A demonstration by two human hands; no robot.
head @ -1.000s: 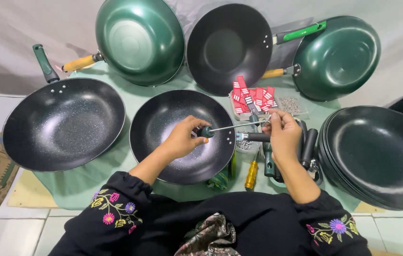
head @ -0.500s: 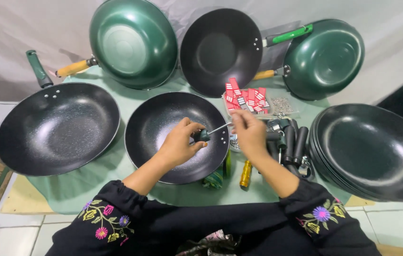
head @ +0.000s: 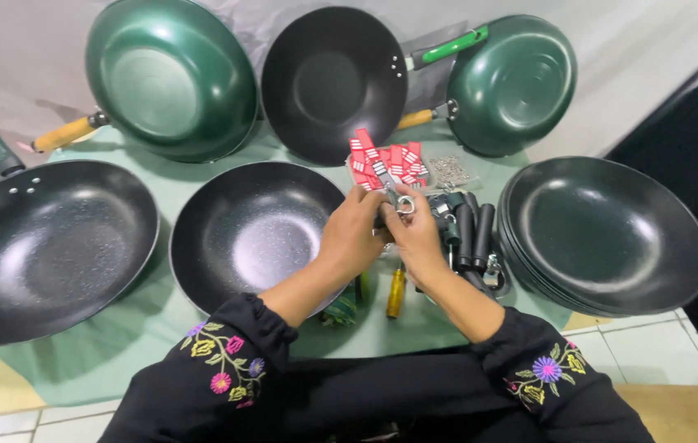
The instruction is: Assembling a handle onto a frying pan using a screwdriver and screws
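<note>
Both hands meet just right of the near black wok (head: 255, 234), which is empty. The left hand (head: 355, 238) and right hand (head: 415, 234) have fingers pressed together around a small metal ring piece (head: 404, 205); what else they grip I cannot tell. Just beyond lies a heap of red tags (head: 386, 160). Black handles (head: 472, 234) lie to the right, beside a stack of empty black woks (head: 607, 234).

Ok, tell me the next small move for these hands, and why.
Probably carry the small metal ring fitting down to the rim of the handleless black pan. Both hands, left and right, meet at the fitting just beyond that rim, beside loose black handles; the pan has no handle yet.
</note>
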